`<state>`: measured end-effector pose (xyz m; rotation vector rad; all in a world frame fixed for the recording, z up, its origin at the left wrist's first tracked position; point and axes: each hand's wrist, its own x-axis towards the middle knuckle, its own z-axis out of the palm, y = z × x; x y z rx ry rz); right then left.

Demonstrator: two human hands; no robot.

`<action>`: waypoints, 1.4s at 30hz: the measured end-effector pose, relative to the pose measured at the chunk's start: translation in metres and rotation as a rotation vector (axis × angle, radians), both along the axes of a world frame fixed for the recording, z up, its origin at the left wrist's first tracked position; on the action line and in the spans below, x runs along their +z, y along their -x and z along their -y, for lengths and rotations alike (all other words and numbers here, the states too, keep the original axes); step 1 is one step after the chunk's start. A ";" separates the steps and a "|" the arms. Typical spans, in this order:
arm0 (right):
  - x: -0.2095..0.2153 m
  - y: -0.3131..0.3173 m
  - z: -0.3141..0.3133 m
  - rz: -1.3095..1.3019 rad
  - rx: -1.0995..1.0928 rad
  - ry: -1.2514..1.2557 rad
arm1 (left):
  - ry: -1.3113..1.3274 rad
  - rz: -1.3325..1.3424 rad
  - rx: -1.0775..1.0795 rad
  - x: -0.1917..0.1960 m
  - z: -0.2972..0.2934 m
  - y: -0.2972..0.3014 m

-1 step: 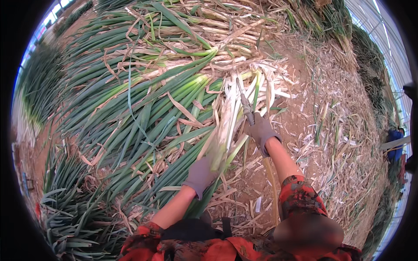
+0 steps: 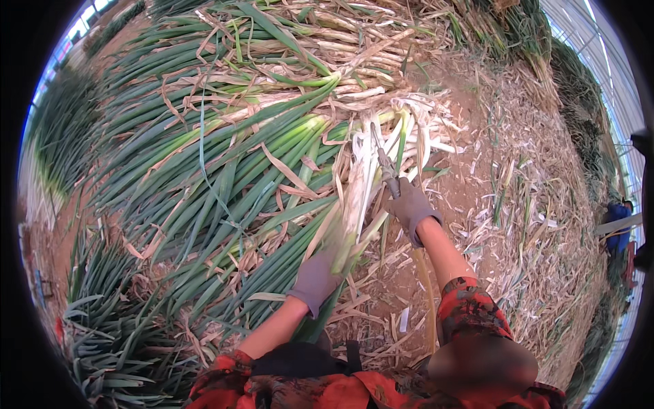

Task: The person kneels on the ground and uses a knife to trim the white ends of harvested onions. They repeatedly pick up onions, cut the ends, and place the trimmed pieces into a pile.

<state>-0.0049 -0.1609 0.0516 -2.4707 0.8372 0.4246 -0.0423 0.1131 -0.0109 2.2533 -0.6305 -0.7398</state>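
In my gloved left hand [image 2: 317, 278] is a green onion [image 2: 355, 201], gripped near where its white stalk turns green. Its white end slants up and away, and its leaves hang past my hand toward my body. My gloved right hand [image 2: 409, 206] is wrapped round a metal air blow gun [image 2: 385, 163] with a long thin nozzle. The nozzle lies alongside the white stalk; whether they touch I cannot tell. A yellowish hose [image 2: 426, 293] runs down from below my right hand. Just beyond the nozzle lie several peeled white green onions [image 2: 426, 129].
A broad heap of green onions [image 2: 225, 136] covers the left and far side, leaves to the left. More leaves [image 2: 109, 354] stand at the lower left. Dry peelings [image 2: 531, 273] litter the soil on the right. A person in blue [image 2: 618, 228] is at the far right edge.
The green onion's white end and my left hand have shifted very slightly. My right hand keeps its hold on the air blow gun, almost in place.
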 end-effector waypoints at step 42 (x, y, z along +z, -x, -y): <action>-0.010 0.120 -0.034 0.024 -0.096 -0.169 | 0.254 0.684 -0.197 -0.005 0.075 -0.029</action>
